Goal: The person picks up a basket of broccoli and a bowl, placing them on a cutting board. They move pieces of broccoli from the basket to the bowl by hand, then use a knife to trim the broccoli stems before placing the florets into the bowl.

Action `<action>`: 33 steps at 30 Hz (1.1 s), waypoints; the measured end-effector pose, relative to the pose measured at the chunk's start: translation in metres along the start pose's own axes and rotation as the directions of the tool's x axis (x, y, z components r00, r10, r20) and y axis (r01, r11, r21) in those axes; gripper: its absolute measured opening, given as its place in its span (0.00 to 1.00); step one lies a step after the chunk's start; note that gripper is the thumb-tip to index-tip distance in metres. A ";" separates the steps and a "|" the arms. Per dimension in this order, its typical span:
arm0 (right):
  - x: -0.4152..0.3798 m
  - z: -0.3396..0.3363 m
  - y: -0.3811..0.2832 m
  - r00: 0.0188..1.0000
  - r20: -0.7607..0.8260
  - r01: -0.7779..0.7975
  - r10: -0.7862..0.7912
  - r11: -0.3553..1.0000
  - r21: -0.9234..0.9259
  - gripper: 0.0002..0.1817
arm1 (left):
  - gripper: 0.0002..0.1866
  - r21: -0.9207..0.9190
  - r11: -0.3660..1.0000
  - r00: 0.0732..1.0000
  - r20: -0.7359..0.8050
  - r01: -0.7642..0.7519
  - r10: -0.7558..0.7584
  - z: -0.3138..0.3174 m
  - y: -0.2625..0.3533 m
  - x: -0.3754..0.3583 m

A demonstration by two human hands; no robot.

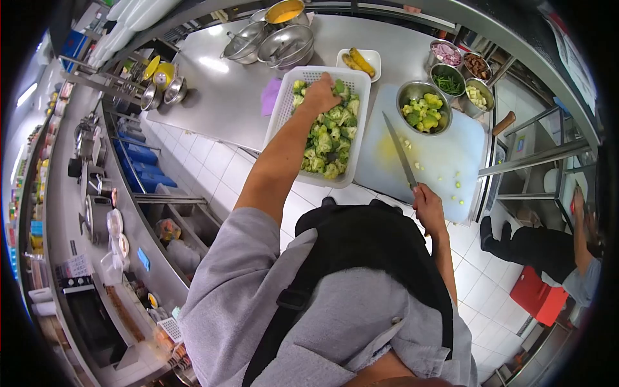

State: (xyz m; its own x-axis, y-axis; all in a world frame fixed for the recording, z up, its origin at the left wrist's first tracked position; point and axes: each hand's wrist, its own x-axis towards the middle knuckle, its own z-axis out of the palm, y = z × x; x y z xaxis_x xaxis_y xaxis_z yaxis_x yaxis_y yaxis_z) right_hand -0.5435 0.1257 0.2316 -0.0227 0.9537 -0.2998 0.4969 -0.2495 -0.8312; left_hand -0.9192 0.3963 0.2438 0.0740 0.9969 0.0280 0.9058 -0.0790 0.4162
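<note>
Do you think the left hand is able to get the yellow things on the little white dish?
Probably yes. The left hand is at the broccoli in the basket, near the white dish. Only the basket's rim seems between them, and nothing covers the yellow things.

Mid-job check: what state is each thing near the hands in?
Left hand: on the broccoli
White basket: open, well filled
Broccoli: cut into florets
Right hand: closed on the knife
Knife: held, blade over the cutting board
Cutting board: yellow-stained, scattered with scraps
Metal bowl: uncovered, holding cut pieces
White dish: holding yellow pieces
</note>
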 end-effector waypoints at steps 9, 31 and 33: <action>-0.007 0.011 0.013 0.990 -0.090 0.096 -0.109 0.987 -0.132 0.19 | 0.30 0.373 0.909 0.966 0.239 -0.184 0.097 0.043 -0.029 0.043; -0.010 -0.024 0.012 0.997 -0.061 0.036 -0.039 0.998 -0.051 0.16 | 0.25 -0.847 -0.098 0.816 0.463 0.522 0.347 0.040 0.126 -0.136; -0.012 -0.024 0.006 0.993 -0.116 0.022 -0.025 0.999 -0.032 0.16 | 0.23 -0.775 -0.253 0.782 0.440 0.579 0.441 0.052 0.141 -0.145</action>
State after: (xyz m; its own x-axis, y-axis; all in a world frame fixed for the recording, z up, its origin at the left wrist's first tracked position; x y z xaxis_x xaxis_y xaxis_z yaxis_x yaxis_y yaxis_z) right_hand -0.5199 0.1172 0.2416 0.0653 0.9728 -0.2223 0.5237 -0.2230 -0.8222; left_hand -0.7805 0.2405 0.2515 0.6406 0.7427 -0.1950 -0.5099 0.6013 0.6152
